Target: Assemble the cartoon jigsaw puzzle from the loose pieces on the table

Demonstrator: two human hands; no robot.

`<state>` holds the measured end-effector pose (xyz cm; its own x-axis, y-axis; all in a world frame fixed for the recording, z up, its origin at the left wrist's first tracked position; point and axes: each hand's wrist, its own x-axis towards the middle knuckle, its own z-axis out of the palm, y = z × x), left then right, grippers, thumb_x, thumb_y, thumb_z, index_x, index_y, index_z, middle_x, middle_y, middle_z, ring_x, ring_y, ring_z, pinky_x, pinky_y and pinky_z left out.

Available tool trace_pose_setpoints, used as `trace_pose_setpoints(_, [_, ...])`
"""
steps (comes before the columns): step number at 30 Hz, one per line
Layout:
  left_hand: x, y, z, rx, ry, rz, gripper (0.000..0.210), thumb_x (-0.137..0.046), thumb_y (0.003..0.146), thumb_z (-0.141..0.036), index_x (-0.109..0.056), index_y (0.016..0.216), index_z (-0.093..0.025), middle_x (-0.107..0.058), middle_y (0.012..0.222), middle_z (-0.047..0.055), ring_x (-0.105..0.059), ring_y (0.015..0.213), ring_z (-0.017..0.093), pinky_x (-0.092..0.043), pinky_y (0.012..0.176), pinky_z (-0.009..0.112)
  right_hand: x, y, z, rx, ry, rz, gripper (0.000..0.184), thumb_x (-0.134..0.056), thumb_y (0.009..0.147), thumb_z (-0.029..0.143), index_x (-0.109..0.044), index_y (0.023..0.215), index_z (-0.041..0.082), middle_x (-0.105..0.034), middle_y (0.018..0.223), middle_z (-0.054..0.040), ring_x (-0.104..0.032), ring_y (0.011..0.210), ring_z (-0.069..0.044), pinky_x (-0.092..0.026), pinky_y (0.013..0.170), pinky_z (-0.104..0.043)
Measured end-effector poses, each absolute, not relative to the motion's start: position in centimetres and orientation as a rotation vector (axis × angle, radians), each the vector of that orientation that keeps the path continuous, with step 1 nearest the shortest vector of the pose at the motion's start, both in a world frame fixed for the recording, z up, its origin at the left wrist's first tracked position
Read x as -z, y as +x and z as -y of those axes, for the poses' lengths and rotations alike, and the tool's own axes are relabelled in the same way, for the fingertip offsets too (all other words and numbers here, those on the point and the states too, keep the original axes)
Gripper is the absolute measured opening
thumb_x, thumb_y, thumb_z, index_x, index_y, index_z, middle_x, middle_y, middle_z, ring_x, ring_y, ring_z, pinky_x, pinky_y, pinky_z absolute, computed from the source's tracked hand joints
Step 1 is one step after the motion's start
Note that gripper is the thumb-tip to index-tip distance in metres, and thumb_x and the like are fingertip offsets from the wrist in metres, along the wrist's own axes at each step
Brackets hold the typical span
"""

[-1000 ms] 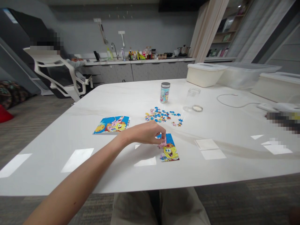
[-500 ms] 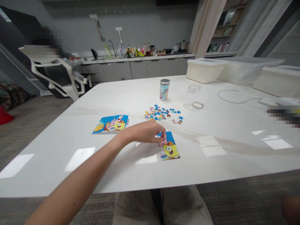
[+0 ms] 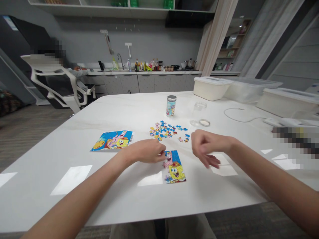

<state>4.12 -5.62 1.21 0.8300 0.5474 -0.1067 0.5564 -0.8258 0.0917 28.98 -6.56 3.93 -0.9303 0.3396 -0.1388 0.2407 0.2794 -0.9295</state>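
A partly joined jigsaw puzzle [image 3: 176, 169] with a yellow and a pink cartoon figure lies flat near the table's front. At its upper left edge, my left hand [image 3: 149, 151] has its fingertips pressed together; whatever may be between them is hidden. My right hand [image 3: 206, 147] hovers right of the puzzle, slightly blurred, with its fingers loosely apart and pointing down, holding nothing visible. Beyond the hands lies a pile of loose puzzle pieces [image 3: 164, 132], mostly blue. The picture sheet [image 3: 113, 140] showing the same figures rests left of my left hand.
Behind the loose pieces stands a printed can [image 3: 170, 107] with a metal lid. Right of it are a clear jar [image 3: 199, 107] and a ring-shaped lid [image 3: 204, 122]. White bins [image 3: 213, 89] and a cable [image 3: 231, 118] occupy the right side. A person sits in a white chair [image 3: 72, 81] far left.
My right hand has come into view from the right. My left hand has drawn slightly left off the puzzle's top corner, uncovering the pink figure. The camera view has tilted up.
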Motion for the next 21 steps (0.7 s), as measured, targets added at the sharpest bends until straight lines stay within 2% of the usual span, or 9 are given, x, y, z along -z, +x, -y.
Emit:
trace_pose_setpoints(2, [-1.0, 3.9, 5.3, 0.193, 2.932, -0.956, 0.03, -0.043, 0.087, -0.023, -0.063, 0.067, -0.015, -0.058, 0.057, 0.004, -0.043, 0.047, 0.013, -0.029, 0.048, 0.028, -2.1, 28.1, 4.9, -1.594, -0.752, 2.269, 0.06, -0.05, 0.086, 0.063, -0.063, 0.056, 0.013, -0.051, 0.035, 0.0007, -0.041, 0.028, -0.007, -0.03, 0.032, -0.019])
trace_pose_setpoints(4, [-0.9, 3.7, 5.1, 0.243, 2.929, -0.994, 0.034, -0.04, 0.089, -0.023, -0.065, 0.067, -0.015, -0.06, 0.058, 0.006, -0.047, 0.049, 0.014, -0.033, 0.051, 0.028, -0.4, 27.5, 4.2, -1.314, -0.928, 2.193, 0.06, -0.048, 0.089, 0.059, -0.061, 0.052, 0.014, -0.048, 0.033, 0.0022, -0.036, 0.028, -0.005, -0.031, 0.037, -0.02])
trace_pose_setpoints(7, [-1.0, 3.6, 5.0, 0.277, 2.904, -1.005, 0.038, -0.037, 0.09, -0.023, -0.066, 0.065, -0.014, -0.061, 0.059, 0.007, -0.049, 0.05, 0.015, -0.036, 0.054, 0.029, 1.1, 27.2, 4.8, -0.922, -1.029, 2.21, 0.063, -0.033, 0.097, 0.053, -0.065, 0.058, 0.014, -0.047, 0.035, 0.0024, -0.043, 0.035, -0.007, -0.036, 0.047, -0.022])
trace_pose_setpoints(9, [-1.0, 3.6, 5.0, 0.316, 2.876, -1.004, 0.039, -0.037, 0.089, -0.022, -0.066, 0.063, -0.014, -0.06, 0.058, 0.006, -0.047, 0.05, 0.015, -0.035, 0.054, 0.03, 1.4, 27.2, 5.7, -0.661, -0.954, 2.39, 0.059, -0.031, 0.098, 0.046, -0.066, 0.061, 0.015, -0.051, 0.04, 0.0013, -0.045, 0.04, -0.008, -0.034, 0.05, -0.023])
trace_pose_setpoints(12, [-0.8, 3.9, 5.0, 0.394, 2.844, -1.02, 0.038, -0.038, 0.088, -0.023, -0.066, 0.063, -0.014, -0.059, 0.057, 0.006, -0.046, 0.05, 0.015, -0.034, 0.053, 0.03, 1.5, 27.1, 6.8, -0.355, -0.895, 2.557, 0.057, -0.028, 0.099, 0.038, -0.059, 0.056, 0.016, -0.053, 0.046, 0.0006, -0.042, 0.043, -0.008, -0.026, 0.05, -0.025])
trace_pose_setpoints(17, [-0.6, 4.1, 5.0, 0.447, 2.852, -1.04, 0.039, -0.036, 0.089, -0.023, -0.067, 0.067, -0.014, -0.062, 0.06, 0.007, -0.051, 0.055, 0.016, -0.035, 0.056, 0.03, 1.5, 26.9, 7.2, -0.266, -0.92, 2.6, 0.056, -0.025, 0.099, 0.036, -0.048, 0.052, 0.017, -0.046, 0.045, 0.0023, -0.034, 0.042, -0.007, -0.02, 0.05, -0.027])
trace_pose_setpoints(21, [-0.7, 4.2, 5.0, 0.463, 2.844, -1.042, 0.04, -0.036, 0.089, -0.023, -0.07, 0.069, -0.013, -0.065, 0.063, 0.008, -0.054, 0.055, 0.017, -0.037, 0.056, 0.03, 1.6, 26.7, 6.9, -0.267, -0.919, 2.576, 0.058, -0.024, 0.1, 0.036, -0.05, 0.053, 0.017, -0.046, 0.045, 0.0022, -0.036, 0.042, -0.007, -0.021, 0.05, -0.027])
